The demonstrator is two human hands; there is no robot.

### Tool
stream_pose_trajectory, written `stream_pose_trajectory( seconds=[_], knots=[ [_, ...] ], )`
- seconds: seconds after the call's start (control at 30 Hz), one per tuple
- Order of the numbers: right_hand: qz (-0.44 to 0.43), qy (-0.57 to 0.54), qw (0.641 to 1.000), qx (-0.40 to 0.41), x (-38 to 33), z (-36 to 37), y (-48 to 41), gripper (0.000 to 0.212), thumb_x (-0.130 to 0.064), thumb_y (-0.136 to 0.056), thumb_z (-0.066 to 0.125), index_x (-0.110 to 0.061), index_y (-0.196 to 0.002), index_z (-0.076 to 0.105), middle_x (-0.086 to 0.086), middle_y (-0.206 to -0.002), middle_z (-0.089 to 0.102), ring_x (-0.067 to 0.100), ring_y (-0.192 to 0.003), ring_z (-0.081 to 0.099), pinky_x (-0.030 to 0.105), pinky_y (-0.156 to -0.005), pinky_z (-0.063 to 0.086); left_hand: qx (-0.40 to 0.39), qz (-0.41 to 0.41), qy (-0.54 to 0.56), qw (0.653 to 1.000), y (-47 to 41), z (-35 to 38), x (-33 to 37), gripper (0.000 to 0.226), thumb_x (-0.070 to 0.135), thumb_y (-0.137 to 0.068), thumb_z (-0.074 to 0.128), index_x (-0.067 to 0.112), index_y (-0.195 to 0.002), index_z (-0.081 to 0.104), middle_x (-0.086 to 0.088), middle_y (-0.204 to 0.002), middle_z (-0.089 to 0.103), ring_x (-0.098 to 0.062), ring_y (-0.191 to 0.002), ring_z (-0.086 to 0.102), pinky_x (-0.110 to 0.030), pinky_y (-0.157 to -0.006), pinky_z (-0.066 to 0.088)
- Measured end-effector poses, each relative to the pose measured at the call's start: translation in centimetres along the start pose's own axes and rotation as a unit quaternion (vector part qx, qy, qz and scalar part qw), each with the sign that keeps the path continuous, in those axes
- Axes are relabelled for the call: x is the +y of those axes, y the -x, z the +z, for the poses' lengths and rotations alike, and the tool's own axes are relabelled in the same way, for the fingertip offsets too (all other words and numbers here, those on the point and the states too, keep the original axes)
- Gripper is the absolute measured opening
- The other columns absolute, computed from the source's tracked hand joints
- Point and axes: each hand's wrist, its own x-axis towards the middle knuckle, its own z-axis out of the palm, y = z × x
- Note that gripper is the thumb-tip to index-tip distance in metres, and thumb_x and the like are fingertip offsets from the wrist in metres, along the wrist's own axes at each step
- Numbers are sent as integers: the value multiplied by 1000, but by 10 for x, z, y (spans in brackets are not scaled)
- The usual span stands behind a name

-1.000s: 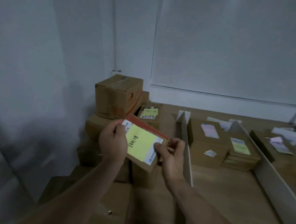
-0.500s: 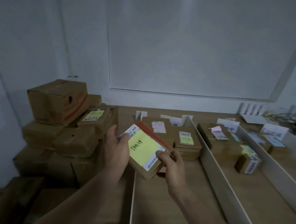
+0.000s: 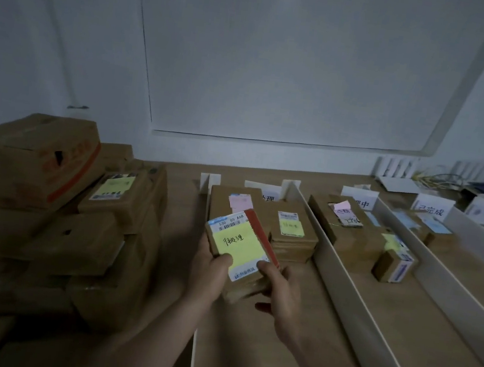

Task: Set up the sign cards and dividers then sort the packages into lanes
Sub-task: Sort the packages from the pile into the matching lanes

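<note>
I hold a flat brown package (image 3: pixel 241 246) with a yellow handwritten note and red tape along one edge. My left hand (image 3: pixel 207 274) grips its near left corner, my right hand (image 3: pixel 278 293) its near right edge. It hovers over the near part of the leftmost lane. White dividers (image 3: pixel 341 282) split the wooden table (image 3: pixel 291 337) into lanes. At the far ends stand white sign cards (image 3: pixel 359 196). In the left lane lie two sorted packages (image 3: pixel 292 236); the middle lane holds others (image 3: pixel 349 225), including a small upright box (image 3: pixel 394 266).
A tall pile of brown cartons (image 3: pixel 45 219) fills the left side, one with a yellow note (image 3: pixel 114 186). Another divider (image 3: pixel 450 272) and lane with packages (image 3: pixel 431 230) lie on the right. Papers and cables sit at the far right. A white wall is behind.
The view swung right, from the carton pile to the lanes. Both hands carried the package rightward until it hangs over the left lane, and turned it so the red edge faces right.
</note>
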Motion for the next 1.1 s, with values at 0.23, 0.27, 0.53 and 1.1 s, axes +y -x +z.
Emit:
stream_pose_trajectory(
  seconds=[0.23, 0.27, 0.53, 1.1],
  knots=[
    [23, 28, 999, -3, 4, 12, -40, 59, -53, -64, 66, -23, -114, 56, 2, -102, 67, 22, -93, 63, 40, -72, 53, -52, -23, -32, 998, -49, 5, -14, 62, -3, -89, 52, 37, -137, 49, 16, -108, 65, -4, -98, 63, -24, -70, 52],
    [25, 31, 999, -8, 6, 12, -44, 60, -53, -65, 64, -26, -118, 55, 1, -103, 67, 21, -94, 63, 39, -72, 53, -60, -26, -36, 997, -54, 6, -17, 61, -3, -89, 52, 38, -135, 49, 15, -111, 65, -5, -100, 63, -25, -72, 53],
    [57, 67, 996, -5, 22, 8, -75, 47, -53, -66, 60, -34, -109, 59, 1, -100, 69, 22, -90, 63, 43, -77, 54, -79, -51, -41, 995, -82, 23, -40, 60, -6, -89, 51, 42, -126, 48, 12, -113, 63, -15, -108, 61, -31, -84, 54],
    [191, 84, 975, -72, 113, 8, -161, 31, -41, -97, 60, -22, -120, 54, 10, -109, 67, 30, -94, 66, 40, -78, 53, -23, -164, -186, 969, -119, 56, -112, 51, 2, -92, 52, 26, -137, 52, 0, -129, 61, -19, -116, 59, -33, -91, 52]
  ],
)
